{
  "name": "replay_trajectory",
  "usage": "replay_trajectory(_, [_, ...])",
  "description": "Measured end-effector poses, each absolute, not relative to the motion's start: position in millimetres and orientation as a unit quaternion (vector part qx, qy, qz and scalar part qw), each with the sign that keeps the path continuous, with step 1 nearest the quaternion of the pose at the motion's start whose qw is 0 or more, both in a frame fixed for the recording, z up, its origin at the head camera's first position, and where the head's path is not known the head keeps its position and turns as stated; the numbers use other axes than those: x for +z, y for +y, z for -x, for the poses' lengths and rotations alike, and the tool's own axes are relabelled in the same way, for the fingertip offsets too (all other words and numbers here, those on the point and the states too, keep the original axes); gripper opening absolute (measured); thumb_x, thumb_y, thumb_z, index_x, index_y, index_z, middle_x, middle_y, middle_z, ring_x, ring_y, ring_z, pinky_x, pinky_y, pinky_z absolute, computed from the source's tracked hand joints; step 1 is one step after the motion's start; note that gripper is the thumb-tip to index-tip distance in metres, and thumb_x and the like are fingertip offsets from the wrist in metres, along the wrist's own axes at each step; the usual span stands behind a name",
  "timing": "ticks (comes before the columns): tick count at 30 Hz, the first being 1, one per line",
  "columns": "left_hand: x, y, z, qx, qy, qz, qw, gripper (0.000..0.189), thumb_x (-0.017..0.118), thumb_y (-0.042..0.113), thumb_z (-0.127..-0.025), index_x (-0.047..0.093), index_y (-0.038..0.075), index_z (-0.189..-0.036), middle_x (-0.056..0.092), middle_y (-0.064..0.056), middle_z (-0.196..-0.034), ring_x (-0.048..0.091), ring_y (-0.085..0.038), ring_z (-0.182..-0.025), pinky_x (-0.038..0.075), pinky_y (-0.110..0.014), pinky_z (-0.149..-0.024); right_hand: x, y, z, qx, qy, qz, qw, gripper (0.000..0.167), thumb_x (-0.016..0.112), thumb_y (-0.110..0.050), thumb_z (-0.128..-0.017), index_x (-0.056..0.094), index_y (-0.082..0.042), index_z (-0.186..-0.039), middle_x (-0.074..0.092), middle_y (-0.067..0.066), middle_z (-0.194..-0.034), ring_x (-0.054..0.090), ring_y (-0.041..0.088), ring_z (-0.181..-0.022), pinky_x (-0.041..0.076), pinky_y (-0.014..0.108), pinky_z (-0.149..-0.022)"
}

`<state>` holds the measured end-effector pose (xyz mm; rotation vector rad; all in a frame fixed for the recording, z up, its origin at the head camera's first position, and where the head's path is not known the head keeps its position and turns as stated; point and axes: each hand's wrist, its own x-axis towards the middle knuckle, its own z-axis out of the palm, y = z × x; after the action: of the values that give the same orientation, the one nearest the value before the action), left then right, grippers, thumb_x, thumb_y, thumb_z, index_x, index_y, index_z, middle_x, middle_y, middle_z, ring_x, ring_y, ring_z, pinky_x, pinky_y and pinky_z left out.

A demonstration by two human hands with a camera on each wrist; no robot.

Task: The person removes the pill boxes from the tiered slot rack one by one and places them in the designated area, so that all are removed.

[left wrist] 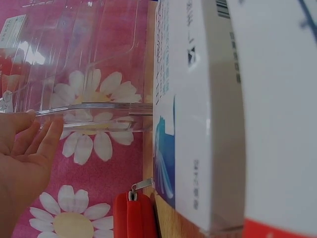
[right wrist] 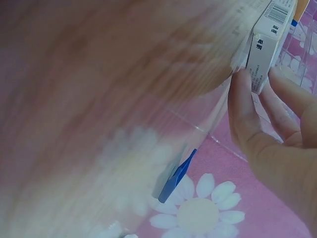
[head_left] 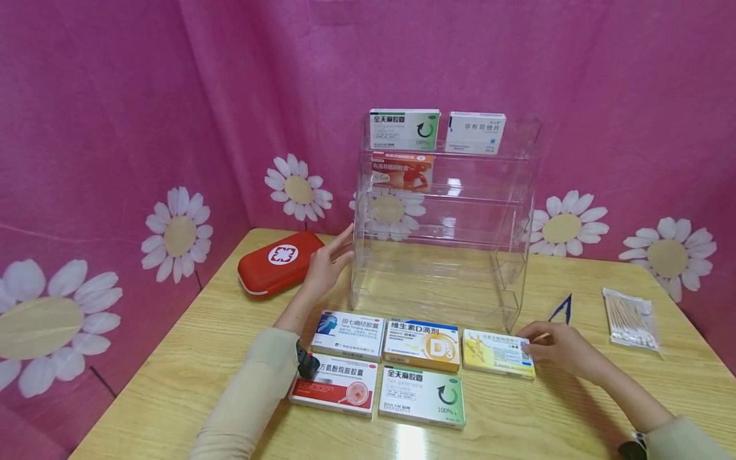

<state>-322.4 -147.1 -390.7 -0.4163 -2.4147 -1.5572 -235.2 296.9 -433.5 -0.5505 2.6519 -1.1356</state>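
My left hand (head_left: 325,267) touches the left side of a clear tiered display rack (head_left: 439,220), its fingers straight. In the left wrist view, the fingertips meet the edge of the rack's side panel (left wrist: 91,106). My right hand (head_left: 562,350) pinches the right end of a yellow-and-white medicine box (head_left: 496,354) lying on the table. The right wrist view shows thumb and fingers on opposite faces of that box. Left of it lie an orange vitamin D box (head_left: 422,345) and a blue-and-white box (head_left: 348,333). In front are a red-and-white box (head_left: 339,388) and a green-and-white box (head_left: 422,396).
On the rack's top tier stand a green-and-white box (head_left: 404,130) and a white box (head_left: 476,133), with an orange-red box (head_left: 401,172) one tier down. A red zip case (head_left: 282,262) sits at left. Blue tweezers (head_left: 562,309) and bagged cotton swabs (head_left: 631,321) lie at right.
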Motion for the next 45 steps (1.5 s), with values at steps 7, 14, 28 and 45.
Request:
replay_trajectory(7, [-389.3,-148.3,324.1,-0.534,-0.823,0.148,0.120,0.060,0.059,0.003,-0.095,0.041,0.019,-0.150,0.055,-0.015,-0.143,0.057,-0.030,-0.130,0.049,-0.039,-0.104,-427.2,295.9,235.2,-0.303,0.938,0.169,0.002,0.018,0.069,-0.012,-0.090,0.069,-0.002,-0.105,0.071,0.017,-0.103,0.061,0.000,-0.080,0.053,0.019,-0.062])
replay_trajectory(14, [-388.7,-149.2,326.0,-0.532,-0.823,0.152,0.127,0.059,0.059,0.002,-0.094,0.043,0.018,-0.149,0.057,-0.016,-0.140,0.058,-0.030,-0.127,0.050,-0.039,-0.103,-409.8,289.9,237.5,-0.313,0.927,0.176,-0.109,0.015,0.068,-0.013,-0.091,0.071,-0.004,-0.102,0.073,0.014,-0.096,0.056,-0.014,-0.078,0.054,0.015,-0.062])
replay_trajectory(28, [-390.1,-151.6,326.9,-0.538,-0.821,0.154,0.116,0.060,0.059,0.003,-0.095,0.041,0.019,-0.150,0.056,-0.014,-0.143,0.056,-0.029,-0.130,0.048,-0.039,-0.106,-354.4,235.7,281.6,-0.339,0.874,0.256,-0.235,0.027,0.070,0.001,-0.087,0.067,0.002,-0.114,0.069,0.017,-0.098,0.051,-0.021,-0.085,0.046,-0.003,-0.076])
replay_trajectory(45, [-394.6,-149.3,322.6,-0.546,-0.815,0.154,0.113,0.059,0.058,0.003,-0.095,0.041,0.019,-0.150,0.055,-0.014,-0.143,0.057,-0.030,-0.129,0.049,-0.039,-0.104,-293.7,163.8,356.4,-0.353,0.851,0.263,-0.286,0.045,0.073,-0.002,-0.084,0.059,0.001,-0.127,0.059,0.021,-0.112,0.060,0.031,-0.103,0.056,0.027,-0.094])
